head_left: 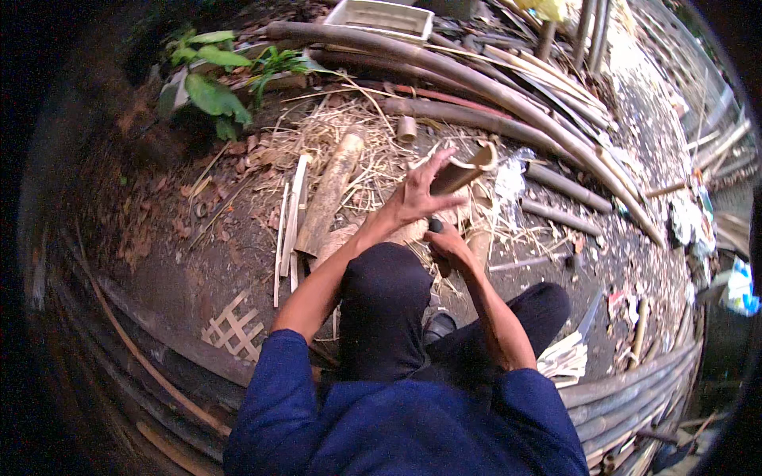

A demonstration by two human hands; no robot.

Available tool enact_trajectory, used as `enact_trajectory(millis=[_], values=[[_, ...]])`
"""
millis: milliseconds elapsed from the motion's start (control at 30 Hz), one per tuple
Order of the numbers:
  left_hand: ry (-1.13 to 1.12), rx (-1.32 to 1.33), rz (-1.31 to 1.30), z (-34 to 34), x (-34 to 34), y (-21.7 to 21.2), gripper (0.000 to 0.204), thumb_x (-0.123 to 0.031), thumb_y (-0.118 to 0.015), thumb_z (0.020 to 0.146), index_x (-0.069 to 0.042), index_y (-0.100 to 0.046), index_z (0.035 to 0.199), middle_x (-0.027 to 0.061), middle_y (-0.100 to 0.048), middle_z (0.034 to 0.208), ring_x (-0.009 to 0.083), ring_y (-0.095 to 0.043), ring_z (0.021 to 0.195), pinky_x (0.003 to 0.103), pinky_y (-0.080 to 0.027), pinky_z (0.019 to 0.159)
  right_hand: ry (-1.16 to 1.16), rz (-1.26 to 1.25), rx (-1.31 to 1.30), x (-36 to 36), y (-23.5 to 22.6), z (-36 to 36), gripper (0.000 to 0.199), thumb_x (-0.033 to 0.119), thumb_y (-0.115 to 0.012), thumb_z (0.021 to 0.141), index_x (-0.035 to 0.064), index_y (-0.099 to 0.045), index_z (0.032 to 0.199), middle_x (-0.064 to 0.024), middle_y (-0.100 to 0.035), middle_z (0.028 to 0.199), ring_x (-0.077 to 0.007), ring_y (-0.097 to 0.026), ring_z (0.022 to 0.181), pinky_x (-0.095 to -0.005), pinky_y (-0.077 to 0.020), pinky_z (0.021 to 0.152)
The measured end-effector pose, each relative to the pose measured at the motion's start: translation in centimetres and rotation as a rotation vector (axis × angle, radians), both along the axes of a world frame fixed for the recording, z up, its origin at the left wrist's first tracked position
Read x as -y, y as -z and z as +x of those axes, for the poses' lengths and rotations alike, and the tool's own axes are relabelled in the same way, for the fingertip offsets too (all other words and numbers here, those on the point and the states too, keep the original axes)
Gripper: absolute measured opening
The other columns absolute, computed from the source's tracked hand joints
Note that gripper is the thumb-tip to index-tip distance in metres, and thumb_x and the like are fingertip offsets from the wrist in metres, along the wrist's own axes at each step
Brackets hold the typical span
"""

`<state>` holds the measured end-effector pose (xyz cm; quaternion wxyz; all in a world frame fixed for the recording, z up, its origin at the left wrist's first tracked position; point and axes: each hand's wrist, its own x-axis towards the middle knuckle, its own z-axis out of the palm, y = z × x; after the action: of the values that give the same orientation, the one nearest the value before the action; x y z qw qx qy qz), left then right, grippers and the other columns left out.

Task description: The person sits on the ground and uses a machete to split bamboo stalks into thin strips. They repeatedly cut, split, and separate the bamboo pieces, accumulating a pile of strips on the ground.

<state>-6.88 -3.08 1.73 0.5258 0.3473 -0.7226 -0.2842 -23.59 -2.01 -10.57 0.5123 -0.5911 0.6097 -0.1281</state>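
Note:
Over the work spot in front of my knee, my left hand (419,193) has its fingers and thumb spread apart. It is right beside a split bamboo half (462,171), whose hollow side shows; whether they touch I cannot tell. Just below it, my right hand (451,247) is closed around a dark handle (435,226). The rest of that tool is hidden. Left of my hands lies a thick pale log (329,194), with thin split strips (292,214) alongside it. A short bamboo tube (406,129) stands beyond, among shavings.
Long bamboo poles (444,63) curve across the far side, near a white plastic tray (379,17). Shorter bamboo lengths (567,188) lie at right. Stacked poles (627,404) flank me. A woven lattice (234,327) is on the ground at left; a strip bundle (565,358) sits at right.

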Motion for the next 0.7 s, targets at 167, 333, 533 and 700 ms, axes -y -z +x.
enact_trajectory(millis=[167, 333, 533, 700], values=[[-0.027, -0.310, 0.155, -3.6, 4.9, 0.6, 0.025, -0.023, -0.074, 0.086, -0.004, -0.063, 0.098, 0.0026, -0.067, 0.089, 0.0107, -0.060, 0.079, 0.026, -0.049, 0.071, 0.175, -0.375, -0.177, -0.5, 2.1, -1.0, 0.037, 0.022, -0.065, 0.075, -0.0012, -0.058, 0.104, -0.0209, -0.065, 0.078, -0.0327, -0.066, 0.071, -0.0430, -0.0522, 0.067], [0.016, -0.537, 0.237, -4.4, 7.2, 1.9, 0.025, -0.029, -0.074, 0.085, -0.007, -0.065, 0.094, 0.0003, -0.066, 0.080, 0.0091, -0.061, 0.073, 0.027, -0.049, 0.068, 0.070, -0.489, -0.493, 1.9, -0.1, -4.3, 0.025, 0.014, -0.058, 0.083, 0.0087, -0.050, 0.106, -0.0258, -0.066, 0.085, -0.0478, -0.063, 0.081, -0.0568, -0.0473, 0.068], [-0.071, -0.599, 0.178, -2.1, 7.8, 3.9, 0.024, -0.027, -0.073, 0.086, -0.005, -0.063, 0.087, -0.0001, -0.064, 0.072, 0.0095, -0.059, 0.060, 0.023, -0.046, 0.057, 0.129, -0.213, 0.105, -1.6, -2.0, -2.1, 0.039, 0.022, -0.061, 0.079, 0.0021, -0.059, 0.112, -0.0198, -0.063, 0.080, -0.0286, -0.060, 0.070, -0.0416, -0.0485, 0.070], [-0.033, -0.658, 0.190, -4.2, 7.8, 3.1, 0.031, -0.031, -0.075, 0.083, -0.004, -0.059, 0.084, 0.0012, -0.059, 0.067, 0.0114, -0.055, 0.052, 0.025, -0.044, 0.048, 0.034, -0.279, -0.442, -5.6, 11.1, -7.3, 0.035, 0.028, -0.064, 0.080, 0.0121, -0.059, 0.110, -0.0249, -0.066, 0.084, -0.0396, -0.066, 0.080, -0.0491, -0.0513, 0.070]])
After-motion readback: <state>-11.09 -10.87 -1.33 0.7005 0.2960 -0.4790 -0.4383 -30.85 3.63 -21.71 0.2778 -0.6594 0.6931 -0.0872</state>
